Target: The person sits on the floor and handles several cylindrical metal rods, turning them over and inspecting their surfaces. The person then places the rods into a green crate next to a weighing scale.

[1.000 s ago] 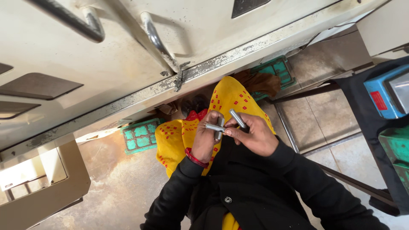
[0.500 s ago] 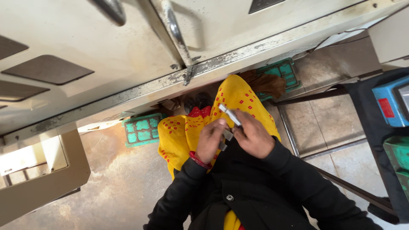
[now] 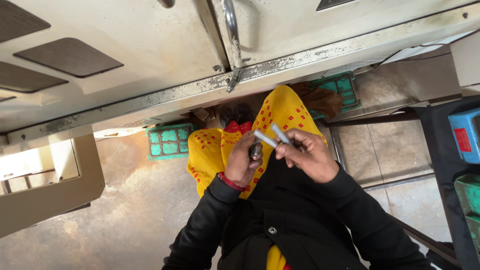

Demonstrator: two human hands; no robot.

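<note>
Machine housing [image 3: 150, 55], cream-coloured and scuffed along its lower edge, fills the far side of the view, with a metal handle [image 3: 231, 30] running down its face. Below it stretches a worn brownish floor [image 3: 125, 210], on which two green grid trays [image 3: 169, 141] lie, one left of the person's yellow red-dotted garment [image 3: 280, 112] and one at its far right; what they hold cannot be made out. At the right edge stand a blue bin [image 3: 467, 132] and a green bin [image 3: 470, 197] on a dark frame, their contents hidden.

Black sleeves reach forward over the lap. The right hand [image 3: 310, 155] has its fingers curled, thumb and forefinger pinching two short grey metal rods [image 3: 272, 136] that poke out toward the left and far side. The left hand [image 3: 246, 162], a red bangle [image 3: 230, 182] at the wrist, is closed into a loose fist around a dark cylindrical piece [image 3: 256, 150], just beside and touching the rods' near ends.
</note>
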